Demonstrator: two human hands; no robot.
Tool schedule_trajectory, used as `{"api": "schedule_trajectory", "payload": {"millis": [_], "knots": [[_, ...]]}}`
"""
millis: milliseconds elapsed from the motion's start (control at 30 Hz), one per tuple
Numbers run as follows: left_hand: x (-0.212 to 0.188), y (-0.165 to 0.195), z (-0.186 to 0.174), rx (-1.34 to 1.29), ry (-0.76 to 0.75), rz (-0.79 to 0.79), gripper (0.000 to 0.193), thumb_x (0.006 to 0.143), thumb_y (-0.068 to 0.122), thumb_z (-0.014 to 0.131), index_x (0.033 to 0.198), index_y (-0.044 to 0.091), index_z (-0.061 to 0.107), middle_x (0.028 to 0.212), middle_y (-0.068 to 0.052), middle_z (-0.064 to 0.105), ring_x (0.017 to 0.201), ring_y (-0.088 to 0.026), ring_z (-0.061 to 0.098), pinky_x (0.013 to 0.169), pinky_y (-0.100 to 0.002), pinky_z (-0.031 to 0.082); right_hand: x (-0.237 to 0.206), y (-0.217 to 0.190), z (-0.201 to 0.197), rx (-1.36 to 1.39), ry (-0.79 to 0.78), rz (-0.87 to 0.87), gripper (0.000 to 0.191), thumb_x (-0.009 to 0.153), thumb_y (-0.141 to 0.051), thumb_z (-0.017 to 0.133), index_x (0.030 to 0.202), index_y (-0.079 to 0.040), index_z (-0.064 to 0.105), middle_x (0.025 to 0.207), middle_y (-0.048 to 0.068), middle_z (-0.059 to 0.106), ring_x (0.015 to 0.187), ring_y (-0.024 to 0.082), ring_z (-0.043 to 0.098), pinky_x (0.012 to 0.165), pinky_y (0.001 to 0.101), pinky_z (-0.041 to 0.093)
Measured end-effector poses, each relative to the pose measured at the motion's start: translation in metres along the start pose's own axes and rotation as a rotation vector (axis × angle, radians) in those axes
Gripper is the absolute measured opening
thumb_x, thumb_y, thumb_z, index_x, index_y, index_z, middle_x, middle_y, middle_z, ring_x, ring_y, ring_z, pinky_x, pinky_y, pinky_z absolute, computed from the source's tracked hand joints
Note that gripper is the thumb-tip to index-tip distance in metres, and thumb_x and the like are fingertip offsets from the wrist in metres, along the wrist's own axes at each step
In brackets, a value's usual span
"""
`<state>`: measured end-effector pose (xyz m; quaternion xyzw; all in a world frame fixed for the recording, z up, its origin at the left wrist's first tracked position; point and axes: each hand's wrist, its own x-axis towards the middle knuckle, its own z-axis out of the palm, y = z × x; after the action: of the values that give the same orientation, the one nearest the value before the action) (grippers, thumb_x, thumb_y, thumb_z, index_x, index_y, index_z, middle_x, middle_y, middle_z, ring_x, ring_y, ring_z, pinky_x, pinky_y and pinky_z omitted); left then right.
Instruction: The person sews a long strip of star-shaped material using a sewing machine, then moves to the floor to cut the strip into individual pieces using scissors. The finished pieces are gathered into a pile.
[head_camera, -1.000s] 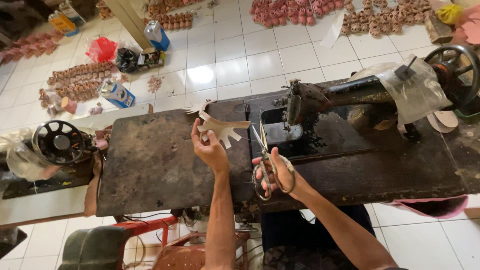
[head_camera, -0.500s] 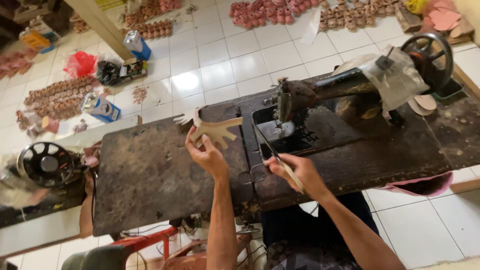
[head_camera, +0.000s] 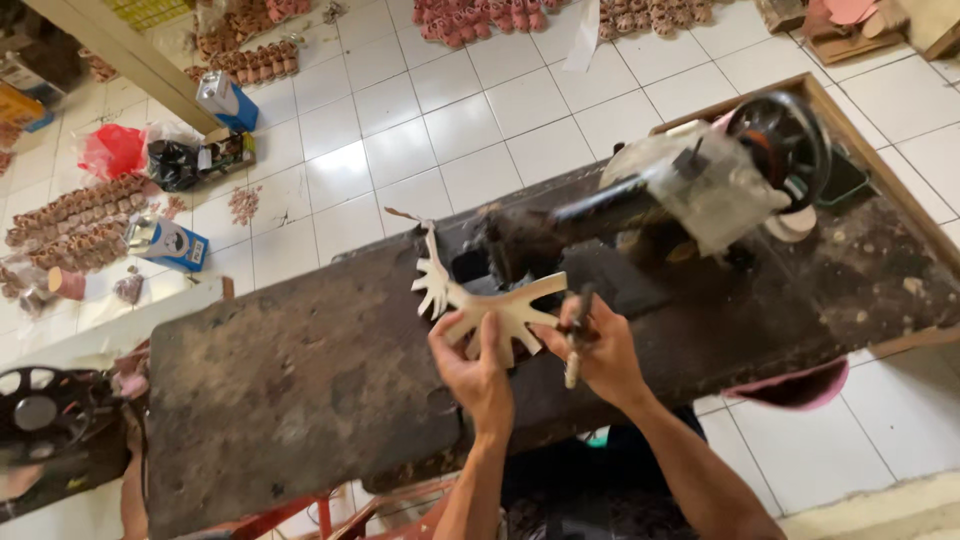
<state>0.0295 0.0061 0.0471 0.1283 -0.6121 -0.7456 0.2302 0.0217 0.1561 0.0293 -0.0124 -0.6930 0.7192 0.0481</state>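
A floor of glossy white square tiles (head_camera: 480, 130) catches bright patches of daylight. A dark, worn wooden worktable (head_camera: 300, 390) fills the foreground, with a second black machine wheel (head_camera: 40, 415) at the left edge. Rows of small reddish-brown pieces (head_camera: 75, 225) lie along the floor, beside blue boxes (head_camera: 165, 242) and a red bag (head_camera: 112, 150).

We see a dark sewing machine (head_camera: 640, 215) on the worn table (head_camera: 300, 390), two blue cartons (head_camera: 168, 243) and a red bag (head_camera: 112, 150) on the white tiled floor (head_camera: 480, 130).
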Motion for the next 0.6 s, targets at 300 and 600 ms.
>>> {"api": "schedule_trajectory", "payload": {"millis": [300, 600], "knots": [[0.080, 0.028, 0.024, 0.221, 0.428, 0.448, 0.026, 0.106, 0.000, 0.069, 0.127, -0.001, 0.055, 0.120, -0.013, 0.059, 0.108, -0.021, 0.062, 0.092, -0.030, 0.057, 0.027, 0.045, -0.132, 0.098, -0.266, 0.083, 0.026, 0.078, -0.001, 0.086, 0.086, -0.001, 0.061, 0.076, 0.011, 0.073, 0.071, 0.017, 0.070, 0.064, 0.0348, 0.059], [0.120, 0.069, 0.175, 0.359, 0.440, 0.633, 0.016, 0.111, 0.019, 0.065, 0.112, 0.005, 0.057, 0.107, -0.019, 0.069, 0.094, -0.026, 0.076, 0.082, -0.038, 0.064, 0.114, 0.023, -0.147, 0.920, -0.481, 0.141, 0.022, 0.092, 0.001, 0.077, 0.102, 0.003, 0.058, 0.124, 0.043, 0.067, 0.107, 0.045, 0.073, 0.091, 0.0592, 0.062]]}}
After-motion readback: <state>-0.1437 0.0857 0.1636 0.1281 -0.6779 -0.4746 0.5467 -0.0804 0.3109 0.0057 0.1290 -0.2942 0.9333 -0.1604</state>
